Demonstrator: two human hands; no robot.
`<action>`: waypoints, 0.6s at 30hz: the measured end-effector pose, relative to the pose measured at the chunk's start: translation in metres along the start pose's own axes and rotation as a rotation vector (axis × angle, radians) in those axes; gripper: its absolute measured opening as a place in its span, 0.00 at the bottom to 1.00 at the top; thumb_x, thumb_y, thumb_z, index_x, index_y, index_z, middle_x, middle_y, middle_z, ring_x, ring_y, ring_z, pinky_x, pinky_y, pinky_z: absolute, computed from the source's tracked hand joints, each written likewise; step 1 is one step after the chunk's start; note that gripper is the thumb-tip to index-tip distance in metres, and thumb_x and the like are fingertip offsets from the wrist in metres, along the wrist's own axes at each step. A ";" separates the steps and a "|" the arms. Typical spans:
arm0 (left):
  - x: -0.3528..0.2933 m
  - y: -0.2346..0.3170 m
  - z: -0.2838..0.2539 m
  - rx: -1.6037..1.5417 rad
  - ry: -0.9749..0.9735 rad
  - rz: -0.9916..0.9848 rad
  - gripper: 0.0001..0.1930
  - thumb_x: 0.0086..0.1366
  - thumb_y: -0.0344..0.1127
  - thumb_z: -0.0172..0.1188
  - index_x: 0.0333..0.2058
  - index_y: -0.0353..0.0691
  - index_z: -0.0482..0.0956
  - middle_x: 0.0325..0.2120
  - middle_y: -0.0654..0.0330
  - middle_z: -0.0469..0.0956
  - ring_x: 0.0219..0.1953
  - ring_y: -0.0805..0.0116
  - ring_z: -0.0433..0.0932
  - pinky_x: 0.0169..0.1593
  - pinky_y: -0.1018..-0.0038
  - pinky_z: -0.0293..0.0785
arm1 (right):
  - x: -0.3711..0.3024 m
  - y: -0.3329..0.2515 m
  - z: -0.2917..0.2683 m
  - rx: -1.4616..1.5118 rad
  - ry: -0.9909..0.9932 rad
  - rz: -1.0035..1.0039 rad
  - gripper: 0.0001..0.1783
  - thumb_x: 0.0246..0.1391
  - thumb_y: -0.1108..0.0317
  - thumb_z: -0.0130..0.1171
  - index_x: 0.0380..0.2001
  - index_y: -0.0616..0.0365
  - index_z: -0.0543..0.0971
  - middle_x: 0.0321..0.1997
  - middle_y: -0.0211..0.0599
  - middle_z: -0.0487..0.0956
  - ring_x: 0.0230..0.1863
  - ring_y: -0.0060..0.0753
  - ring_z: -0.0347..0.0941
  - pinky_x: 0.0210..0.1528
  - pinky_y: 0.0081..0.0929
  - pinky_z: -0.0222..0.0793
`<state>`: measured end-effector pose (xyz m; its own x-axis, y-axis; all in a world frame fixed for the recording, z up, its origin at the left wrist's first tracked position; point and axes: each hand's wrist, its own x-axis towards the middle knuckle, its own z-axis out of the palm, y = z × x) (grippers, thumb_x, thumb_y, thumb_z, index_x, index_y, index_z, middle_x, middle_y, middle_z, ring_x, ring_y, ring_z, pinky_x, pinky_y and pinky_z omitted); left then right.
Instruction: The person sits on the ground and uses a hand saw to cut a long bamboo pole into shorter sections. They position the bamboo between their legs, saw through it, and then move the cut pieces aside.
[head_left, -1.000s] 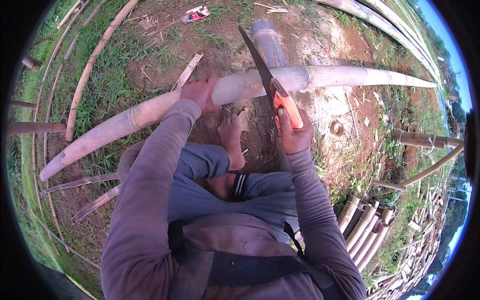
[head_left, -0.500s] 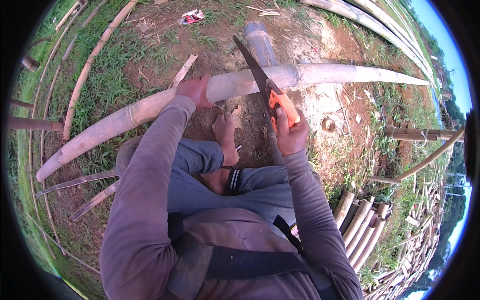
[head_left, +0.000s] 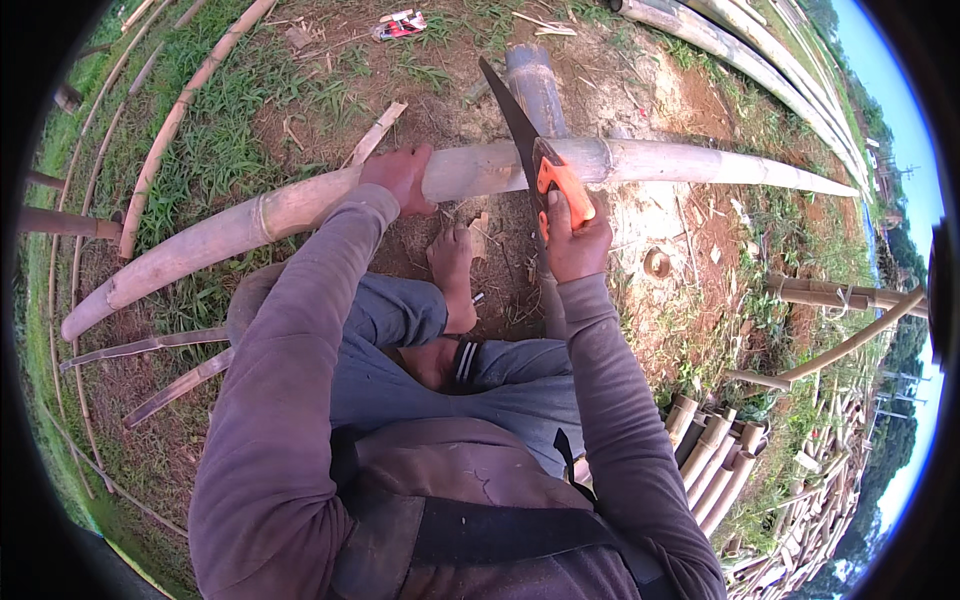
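Observation:
A long, thick bamboo pole (head_left: 470, 172) lies across in front of me, its ends reaching far left and far right. My left hand (head_left: 400, 180) is closed round it, left of the middle. In my right hand (head_left: 578, 238) is the orange handle of a hand saw (head_left: 515, 115), gripped with the thumb on top. The dark blade slants across the pole, its tip pointing away past the far side. Whether the teeth have cut into the bamboo cannot be made out. Under the pole, a shorter bamboo piece (head_left: 537, 90) runs away from me.
Cut bamboo lengths (head_left: 715, 455) are stacked at the lower right, beside a heap of split pieces (head_left: 800, 500). Long poles (head_left: 740, 50) lie at the far right. My bare foot (head_left: 452, 270) rests just below the pole. A red and white packet (head_left: 400, 26) lies at the far side.
The right hand and saw have shifted slightly toward me relative to the pole, the handle now nearer my body. The left hand keeps its hold. The whole view has moved a little.

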<state>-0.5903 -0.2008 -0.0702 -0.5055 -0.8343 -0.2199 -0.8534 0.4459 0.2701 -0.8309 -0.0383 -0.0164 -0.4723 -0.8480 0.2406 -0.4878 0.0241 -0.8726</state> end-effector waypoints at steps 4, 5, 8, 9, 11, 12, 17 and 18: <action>-0.005 -0.009 0.009 0.017 0.005 -0.032 0.49 0.45 0.55 0.82 0.62 0.45 0.68 0.53 0.48 0.80 0.55 0.43 0.82 0.58 0.50 0.78 | -0.109 -0.013 -0.077 0.024 -0.075 0.225 0.12 0.69 0.69 0.64 0.47 0.68 0.78 0.42 0.44 0.86 0.43 0.27 0.83 0.44 0.27 0.81; -0.006 -0.007 0.013 0.019 -0.010 -0.036 0.49 0.45 0.55 0.82 0.62 0.45 0.68 0.53 0.48 0.80 0.55 0.43 0.81 0.58 0.50 0.78 | -0.145 -0.021 -0.101 0.085 -0.055 0.197 0.13 0.69 0.70 0.62 0.48 0.70 0.76 0.45 0.46 0.85 0.45 0.30 0.84 0.47 0.29 0.82; -0.001 0.000 0.014 0.046 -0.005 -0.049 0.49 0.45 0.56 0.82 0.62 0.45 0.68 0.54 0.49 0.80 0.56 0.43 0.81 0.59 0.51 0.78 | -0.165 -0.030 -0.109 0.245 0.033 0.181 0.14 0.70 0.72 0.60 0.49 0.74 0.74 0.50 0.52 0.83 0.49 0.37 0.84 0.55 0.35 0.85; -0.001 0.001 0.016 0.057 0.002 -0.049 0.49 0.45 0.56 0.82 0.62 0.46 0.68 0.54 0.49 0.80 0.57 0.44 0.81 0.59 0.51 0.78 | -0.155 -0.024 -0.096 0.235 0.036 0.164 0.14 0.70 0.72 0.60 0.49 0.74 0.74 0.49 0.51 0.83 0.48 0.36 0.84 0.54 0.34 0.85; 0.001 0.001 0.017 0.055 -0.009 -0.044 0.49 0.45 0.56 0.81 0.63 0.46 0.68 0.54 0.49 0.80 0.57 0.44 0.80 0.59 0.51 0.78 | -0.100 0.003 -0.054 0.150 0.006 0.109 0.13 0.70 0.72 0.61 0.49 0.73 0.74 0.45 0.48 0.84 0.44 0.32 0.84 0.47 0.28 0.85; 0.001 0.002 0.015 0.042 -0.024 -0.030 0.49 0.45 0.56 0.81 0.63 0.46 0.68 0.54 0.49 0.79 0.57 0.44 0.80 0.59 0.51 0.78 | -0.050 0.003 -0.025 0.081 -0.075 0.145 0.13 0.70 0.69 0.64 0.47 0.71 0.77 0.36 0.41 0.85 0.36 0.25 0.82 0.36 0.24 0.78; -0.006 0.002 0.009 0.008 0.005 0.005 0.49 0.45 0.55 0.81 0.64 0.47 0.67 0.54 0.49 0.79 0.57 0.44 0.80 0.58 0.51 0.78 | 0.006 0.012 0.012 0.078 -0.009 -0.060 0.15 0.67 0.66 0.68 0.46 0.68 0.80 0.33 0.37 0.84 0.31 0.24 0.77 0.36 0.29 0.74; -0.006 -0.001 0.010 0.008 0.020 -0.005 0.49 0.45 0.55 0.81 0.64 0.47 0.67 0.54 0.49 0.79 0.57 0.45 0.80 0.58 0.51 0.78 | -0.019 0.014 -0.002 0.084 -0.011 -0.015 0.14 0.67 0.67 0.67 0.46 0.68 0.80 0.35 0.38 0.85 0.33 0.24 0.78 0.36 0.28 0.74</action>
<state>-0.5876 -0.1926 -0.0784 -0.4989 -0.8428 -0.2021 -0.8568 0.4446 0.2614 -0.8305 -0.0210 -0.0323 -0.4576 -0.8535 0.2494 -0.4308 -0.0326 -0.9019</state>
